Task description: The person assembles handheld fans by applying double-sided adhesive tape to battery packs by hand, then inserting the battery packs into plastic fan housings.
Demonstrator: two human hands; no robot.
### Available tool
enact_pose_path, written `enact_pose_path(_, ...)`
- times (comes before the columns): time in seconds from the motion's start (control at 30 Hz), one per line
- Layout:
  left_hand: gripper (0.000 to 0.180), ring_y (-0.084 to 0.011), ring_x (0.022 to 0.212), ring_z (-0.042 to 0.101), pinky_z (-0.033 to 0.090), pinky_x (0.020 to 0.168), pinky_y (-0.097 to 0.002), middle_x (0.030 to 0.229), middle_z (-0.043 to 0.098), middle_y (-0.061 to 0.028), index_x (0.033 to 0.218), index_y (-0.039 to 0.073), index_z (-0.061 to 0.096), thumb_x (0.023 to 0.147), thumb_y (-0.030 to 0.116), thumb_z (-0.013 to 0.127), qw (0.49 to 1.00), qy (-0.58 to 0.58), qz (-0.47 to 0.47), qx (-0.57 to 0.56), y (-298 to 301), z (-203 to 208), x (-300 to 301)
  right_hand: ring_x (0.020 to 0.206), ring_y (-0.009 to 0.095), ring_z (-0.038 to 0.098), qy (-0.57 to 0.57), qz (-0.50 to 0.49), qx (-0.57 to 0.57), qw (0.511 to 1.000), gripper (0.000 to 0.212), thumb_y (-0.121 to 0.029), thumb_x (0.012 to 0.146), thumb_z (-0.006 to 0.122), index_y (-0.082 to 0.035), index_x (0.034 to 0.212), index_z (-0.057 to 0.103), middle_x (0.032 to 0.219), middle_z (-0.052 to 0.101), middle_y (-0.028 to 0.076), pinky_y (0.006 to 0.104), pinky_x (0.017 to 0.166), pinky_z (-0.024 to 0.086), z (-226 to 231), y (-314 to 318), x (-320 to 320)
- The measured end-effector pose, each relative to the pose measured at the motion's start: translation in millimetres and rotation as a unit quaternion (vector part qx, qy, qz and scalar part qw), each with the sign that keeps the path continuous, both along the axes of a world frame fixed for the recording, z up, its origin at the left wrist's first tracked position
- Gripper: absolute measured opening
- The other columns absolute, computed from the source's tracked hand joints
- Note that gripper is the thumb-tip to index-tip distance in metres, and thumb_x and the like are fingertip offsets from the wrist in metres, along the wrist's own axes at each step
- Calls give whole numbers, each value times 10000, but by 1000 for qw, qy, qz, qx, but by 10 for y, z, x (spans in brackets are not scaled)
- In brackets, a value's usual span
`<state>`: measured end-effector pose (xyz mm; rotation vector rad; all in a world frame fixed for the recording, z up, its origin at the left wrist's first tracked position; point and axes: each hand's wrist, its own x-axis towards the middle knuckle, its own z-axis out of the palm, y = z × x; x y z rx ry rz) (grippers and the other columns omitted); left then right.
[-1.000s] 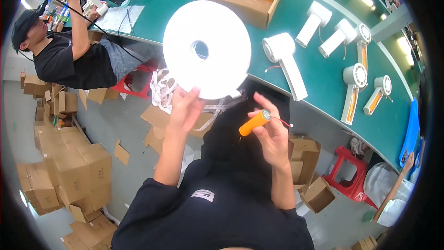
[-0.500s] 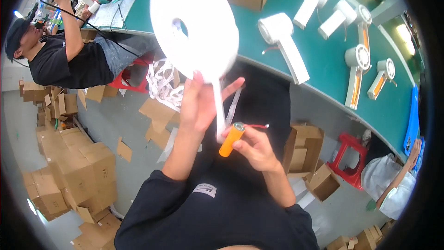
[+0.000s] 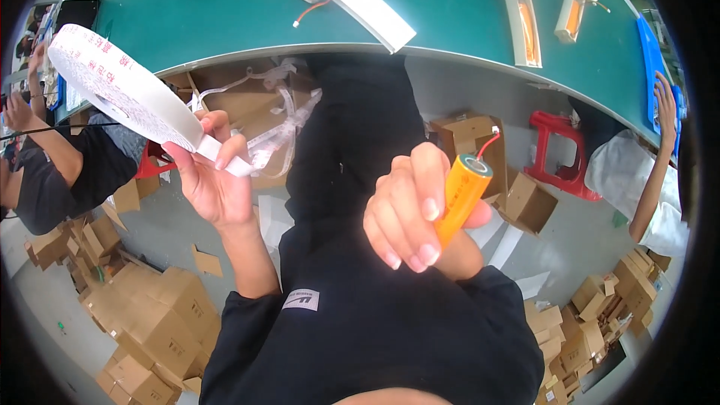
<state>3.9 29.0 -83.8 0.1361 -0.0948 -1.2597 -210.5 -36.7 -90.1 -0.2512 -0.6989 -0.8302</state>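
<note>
My left hand [image 3: 219, 184] is closed on a large roll of white double-sided tape [image 3: 127, 86] with red print along its edge. A short loose end of the tape sticks out between its fingers. In front of my chest, my right hand [image 3: 405, 210] grips an orange cylindrical battery [image 3: 463, 191], tilted, its metal end up. A red wire with a small white plug rises from that end. The battery and the roll are well apart.
On the green table [image 3: 247, 15] lie a white handheld fan [image 3: 367, 9] and two more fans [image 3: 523, 22] with orange batteries in their handles. Tape strips [image 3: 281, 116] hang below the edge. Cartons [image 3: 169, 315], a red stool [image 3: 556, 154] and two co-workers are around.
My left hand has moved left and down with the roll, which is now tilted more edge-on. The battery has moved right, away from the tape's end. The view has shifted.
</note>
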Motion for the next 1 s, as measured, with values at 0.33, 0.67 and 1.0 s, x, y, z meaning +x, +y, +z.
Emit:
enact_pose_path(0.33, 406, -183, 1004, 454, 385, 693, -283, 1118, 537, -47, 1250, 53, 518, 955, 317, 609, 974, -190, 29, 118, 2, 141, -305, 897, 269, 646, 72, -35, -5, 997, 396, -356, 944, 630, -27, 1135, 523, 1017, 635, 157, 399, 790, 542, 1, -45, -8)
enact_pose_path(0.67, 704, -291, 1243, 520, 467, 1004, -482, 1338, 506, -140, 1400, 1, 340, 873, 248, 737, 943, -278, -7, 185, -32, 85, -659, 952, 260, 683, 527, -356, 65, 769, 421, -9, 806, 763, 95, 1156, 553, 1067, 637, 169, 373, 846, 570, 266, -120, -224)
enact_pose_path(1.0, 663, -267, 1159, 567, 511, 889, -395, 1278, 543, -134, 1385, -1, 368, 867, 177, 742, 936, -298, 10, 186, -59, 55, -687, 944, 237, 674, 557, -409, -4, 723, 443, 35, 769, 785, 105, 1141, 556, 1099, 612, 171, 327, 847, 557, 261, -157, -249)
